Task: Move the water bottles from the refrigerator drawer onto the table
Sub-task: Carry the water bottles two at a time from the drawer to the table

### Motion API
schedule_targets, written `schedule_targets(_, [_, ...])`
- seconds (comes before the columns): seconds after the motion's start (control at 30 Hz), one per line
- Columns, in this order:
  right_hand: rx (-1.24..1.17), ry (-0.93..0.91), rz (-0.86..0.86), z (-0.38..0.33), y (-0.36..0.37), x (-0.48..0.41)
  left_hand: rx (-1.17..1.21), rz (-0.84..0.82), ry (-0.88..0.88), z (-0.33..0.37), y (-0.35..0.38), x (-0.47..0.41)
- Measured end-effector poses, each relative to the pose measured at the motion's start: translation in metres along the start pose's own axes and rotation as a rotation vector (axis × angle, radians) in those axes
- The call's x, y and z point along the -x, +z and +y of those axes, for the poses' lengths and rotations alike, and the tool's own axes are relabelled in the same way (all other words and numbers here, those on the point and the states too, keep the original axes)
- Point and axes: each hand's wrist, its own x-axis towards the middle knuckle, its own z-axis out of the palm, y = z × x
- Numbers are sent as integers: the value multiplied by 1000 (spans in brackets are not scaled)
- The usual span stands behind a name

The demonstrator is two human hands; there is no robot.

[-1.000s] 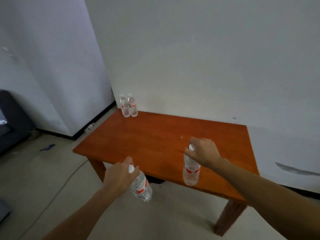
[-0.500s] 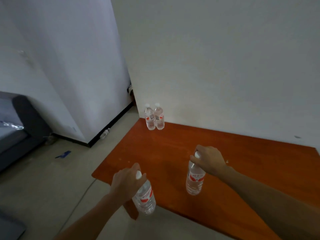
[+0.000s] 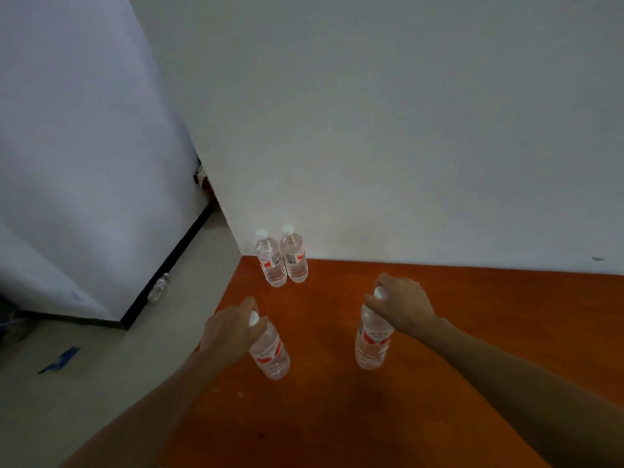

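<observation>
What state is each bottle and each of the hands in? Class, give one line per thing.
Left hand: grips a bottle's neck.
Left-held bottle: capped, tilted.
Right hand: grips a bottle's cap end.
Right-held bottle: capped, nearly upright.
Back-left bottle: capped, standing on the table.
Back-right bottle: capped, standing beside it.
Floor bottle: pose unclear.

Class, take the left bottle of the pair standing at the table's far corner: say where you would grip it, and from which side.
Grip the left bottle at its neck, under the white cap, coming from above. It stands upright, the right bottle close beside it and the wall close behind.
</observation>
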Motion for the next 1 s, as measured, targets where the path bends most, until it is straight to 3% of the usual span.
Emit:
schedule_targets(0.33, [45,-68,-102,-31,34,-129,-41,-44,156,-42,23,-148])
schedule_targets(0.5, [46,2,-104,-53,55,-177,-56,-114,250,-56,30,-205])
schedule_targets(0.83, [30,30,-115,-95,82,-227,72,-153,424,-82,40,-249])
schedule_targets(1.0, [-28,107,-117,-103,85,-221,121,-89,478,-86,35,-252])
